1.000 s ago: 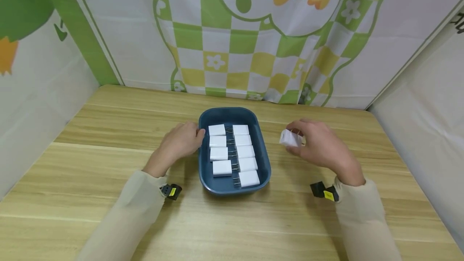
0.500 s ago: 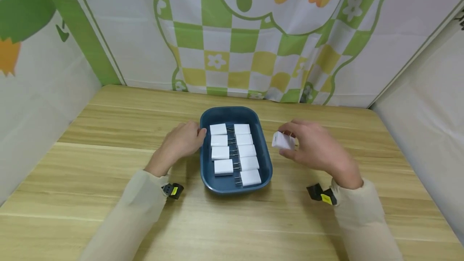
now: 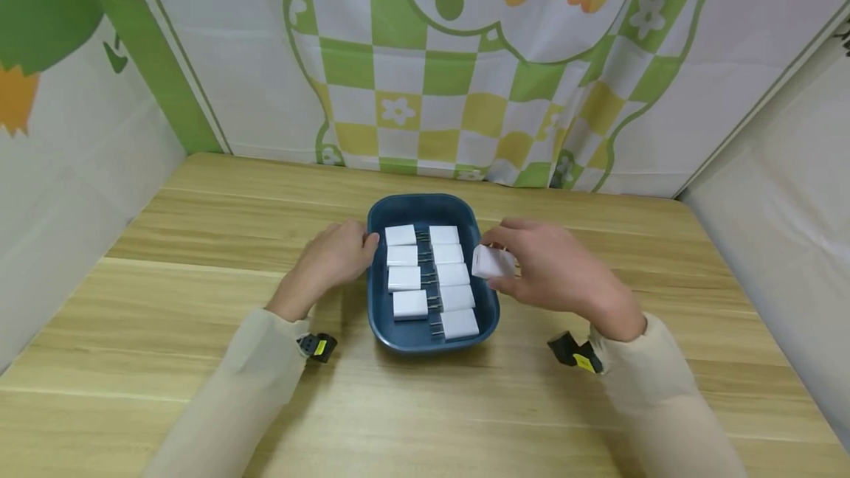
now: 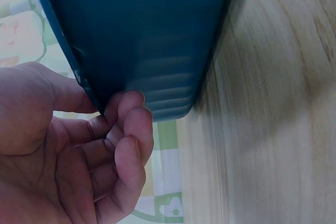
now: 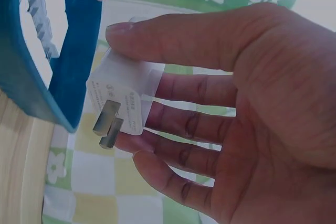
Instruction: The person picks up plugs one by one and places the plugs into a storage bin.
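A dark blue plastic bin [image 3: 412, 339] stands on the table with several white plug chargers [image 3: 410, 305] in two columns, their metal prongs facing the middle. My left hand [image 3: 335, 253] pinches the bin's left rim between thumb and fingers; in the left wrist view the fingers [image 4: 134, 129] curl against the outer wall. Over the bin's right rim, my right hand [image 3: 554, 264] holds another white charger [image 3: 493, 262] between thumb and fingers. Its two flat prongs [image 5: 107, 119] point back toward the palm side in the right wrist view.
The wooden table [image 3: 199, 264] extends around the bin. A patterned curtain [image 3: 425, 72] hangs along its back edge, with white side panels [image 3: 777, 190] at the right and left. Black wrist cameras [image 3: 574, 352] are strapped at both sleeves.
My right hand has moved left with the charger, from beside the bin to above its right rim. The left hand stays on the left rim, and the chargers inside have not moved.
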Demonstrator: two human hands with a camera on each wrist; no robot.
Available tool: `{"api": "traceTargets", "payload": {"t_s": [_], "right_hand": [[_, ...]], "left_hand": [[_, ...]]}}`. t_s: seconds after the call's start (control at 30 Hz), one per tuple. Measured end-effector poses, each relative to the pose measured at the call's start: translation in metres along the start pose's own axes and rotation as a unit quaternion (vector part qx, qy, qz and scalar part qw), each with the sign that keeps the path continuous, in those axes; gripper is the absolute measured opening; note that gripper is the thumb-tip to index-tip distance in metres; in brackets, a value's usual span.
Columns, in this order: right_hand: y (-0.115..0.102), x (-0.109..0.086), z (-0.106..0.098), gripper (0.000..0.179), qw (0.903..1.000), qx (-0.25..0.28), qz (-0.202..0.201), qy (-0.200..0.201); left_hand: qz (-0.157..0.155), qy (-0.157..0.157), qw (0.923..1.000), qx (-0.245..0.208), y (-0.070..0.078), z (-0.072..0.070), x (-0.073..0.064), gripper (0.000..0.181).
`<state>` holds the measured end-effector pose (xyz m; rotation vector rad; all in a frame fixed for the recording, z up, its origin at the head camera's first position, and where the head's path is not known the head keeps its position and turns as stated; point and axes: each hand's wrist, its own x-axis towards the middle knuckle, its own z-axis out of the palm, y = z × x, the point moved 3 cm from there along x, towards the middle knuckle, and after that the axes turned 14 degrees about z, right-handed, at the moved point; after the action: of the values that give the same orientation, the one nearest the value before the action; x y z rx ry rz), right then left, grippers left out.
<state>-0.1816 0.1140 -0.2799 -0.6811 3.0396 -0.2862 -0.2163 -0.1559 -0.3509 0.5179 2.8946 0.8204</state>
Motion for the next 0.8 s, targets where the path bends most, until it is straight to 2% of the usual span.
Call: {"api": "traceTargets", "payload": {"t_s": [0.6,0.8], "right_hand": [[-0.044,0.013,0.001,0.047,0.995,-0.049,-0.074,-0.048],[-0.055,0.018,0.005,0.048,0.992,-0.061,-0.081,-0.076]], "left_hand": [[0.01,0.0,0.9999,0.006,0.0,0.0,0.0,0.044],[0.011,0.0,0.9999,0.008,0.0,0.0,0.0,0.043]]}}
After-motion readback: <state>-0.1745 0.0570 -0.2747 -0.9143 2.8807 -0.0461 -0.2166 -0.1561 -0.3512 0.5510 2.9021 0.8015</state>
